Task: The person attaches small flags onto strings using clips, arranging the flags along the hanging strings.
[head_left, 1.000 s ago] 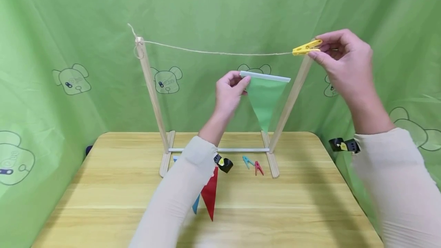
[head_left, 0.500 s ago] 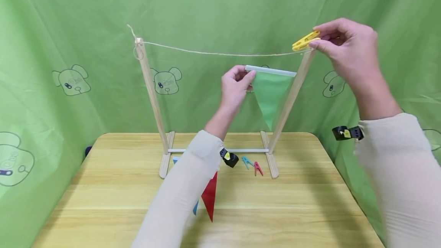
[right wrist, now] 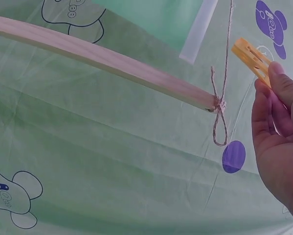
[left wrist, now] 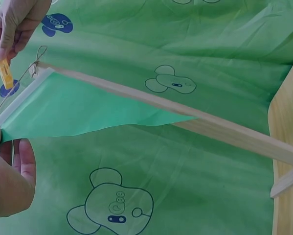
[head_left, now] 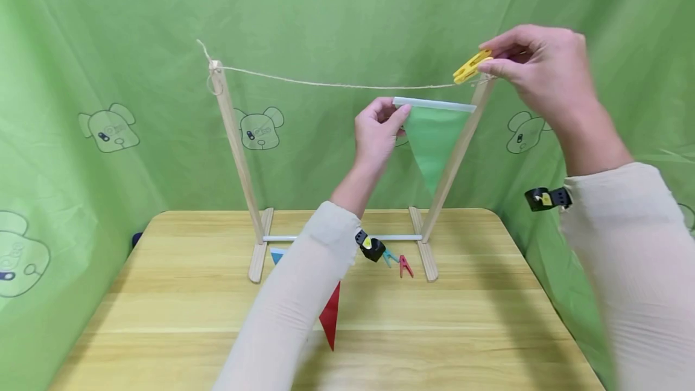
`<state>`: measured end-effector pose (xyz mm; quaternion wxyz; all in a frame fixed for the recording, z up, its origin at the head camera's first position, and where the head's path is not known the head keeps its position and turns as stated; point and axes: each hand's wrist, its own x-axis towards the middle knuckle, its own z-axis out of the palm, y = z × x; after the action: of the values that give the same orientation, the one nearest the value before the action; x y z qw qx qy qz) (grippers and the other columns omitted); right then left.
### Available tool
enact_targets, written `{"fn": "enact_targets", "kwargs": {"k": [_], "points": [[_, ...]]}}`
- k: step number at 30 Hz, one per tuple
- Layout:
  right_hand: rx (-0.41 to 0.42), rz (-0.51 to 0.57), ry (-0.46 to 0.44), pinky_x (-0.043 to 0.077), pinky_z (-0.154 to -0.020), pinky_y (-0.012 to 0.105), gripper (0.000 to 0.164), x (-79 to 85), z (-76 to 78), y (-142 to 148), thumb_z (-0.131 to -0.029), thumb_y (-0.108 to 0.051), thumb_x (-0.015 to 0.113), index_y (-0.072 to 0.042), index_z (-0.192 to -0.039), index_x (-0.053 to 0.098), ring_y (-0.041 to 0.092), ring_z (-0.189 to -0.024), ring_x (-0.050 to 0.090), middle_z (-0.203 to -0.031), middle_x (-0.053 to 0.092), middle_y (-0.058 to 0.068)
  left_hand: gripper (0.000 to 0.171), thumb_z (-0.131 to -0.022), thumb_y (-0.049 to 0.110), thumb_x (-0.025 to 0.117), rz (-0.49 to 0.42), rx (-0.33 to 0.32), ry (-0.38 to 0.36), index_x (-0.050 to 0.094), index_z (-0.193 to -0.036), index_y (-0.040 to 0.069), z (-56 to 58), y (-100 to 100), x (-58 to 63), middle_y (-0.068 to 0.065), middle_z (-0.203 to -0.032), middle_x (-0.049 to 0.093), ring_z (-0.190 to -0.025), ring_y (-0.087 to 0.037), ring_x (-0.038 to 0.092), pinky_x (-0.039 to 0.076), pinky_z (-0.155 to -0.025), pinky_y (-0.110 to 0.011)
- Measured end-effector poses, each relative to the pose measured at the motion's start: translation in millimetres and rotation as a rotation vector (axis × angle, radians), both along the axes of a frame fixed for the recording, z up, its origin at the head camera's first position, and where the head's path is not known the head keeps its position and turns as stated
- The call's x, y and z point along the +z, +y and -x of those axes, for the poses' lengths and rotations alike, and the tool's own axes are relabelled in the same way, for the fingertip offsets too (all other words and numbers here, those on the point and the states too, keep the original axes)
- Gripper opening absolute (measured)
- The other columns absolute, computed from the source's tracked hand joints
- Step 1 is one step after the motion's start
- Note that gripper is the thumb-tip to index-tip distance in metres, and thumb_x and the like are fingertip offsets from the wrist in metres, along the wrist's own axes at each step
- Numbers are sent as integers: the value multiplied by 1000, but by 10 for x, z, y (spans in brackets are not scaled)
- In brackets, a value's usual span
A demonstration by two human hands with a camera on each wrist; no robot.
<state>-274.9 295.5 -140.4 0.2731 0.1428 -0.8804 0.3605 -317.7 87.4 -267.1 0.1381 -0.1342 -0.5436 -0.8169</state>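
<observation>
My left hand (head_left: pixel 378 128) pinches the left end of a green triangular pennant (head_left: pixel 434 137) by its white top strip (left wrist: pixel 26 98). The pennant hangs point down just below the string (head_left: pixel 336 85), its right end overlapping the right wooden post (head_left: pixel 456 149) in the head view. Up at the right, my right hand (head_left: pixel 543 71) pinches a yellow clothespin (head_left: pixel 471 66) by its handle ends. In the right wrist view the clothespin stands beside the string, apart from it. A bow of twine (right wrist: pixel 219 105) ties the string to the post's top.
Blue (head_left: pixel 388 257) and red clothespins (head_left: pixel 405 267) lie on the wooden table (head_left: pixel 467 330). A red pennant (head_left: pixel 330 318) and a blue pennant (head_left: pixel 277 254) are partly hidden under my left sleeve. The left post (head_left: pixel 233 143) and a white crossbar (head_left: pixel 396 237) complete the stand.
My left hand has raised the green pennant up and to the right, closer to the string. The yellow clothespin has tilted steeper and shifted slightly left; my right hand rose a little.
</observation>
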Motion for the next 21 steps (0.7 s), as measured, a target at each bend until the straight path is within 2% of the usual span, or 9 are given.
{"fn": "enact_targets", "kwargs": {"k": [5, 21], "points": [[-8, -47, -14, 49, -66, 3, 29, -18, 22, -27, -89, -17, 82, -2, -113, 77, -8, -74, 63, -82, 64, -33, 12, -93, 1, 74, -39, 3, -3, 68, -101, -6, -20, 45, 21, 4, -78, 61, -67, -5, 55, 52, -57, -17], [-29, -151, -45, 49, -67, 3, 30, -37, 42, -41, -93, -20, 79, -1, -115, 74, -5, -77, 61, -83, 60, -33, 13, -94, 2, 73, -59, 14, -25, 68, -104, -4, -9, 92, 44, 5, -79, 61, -67, -4, 54, 51, -58, -19]]}}
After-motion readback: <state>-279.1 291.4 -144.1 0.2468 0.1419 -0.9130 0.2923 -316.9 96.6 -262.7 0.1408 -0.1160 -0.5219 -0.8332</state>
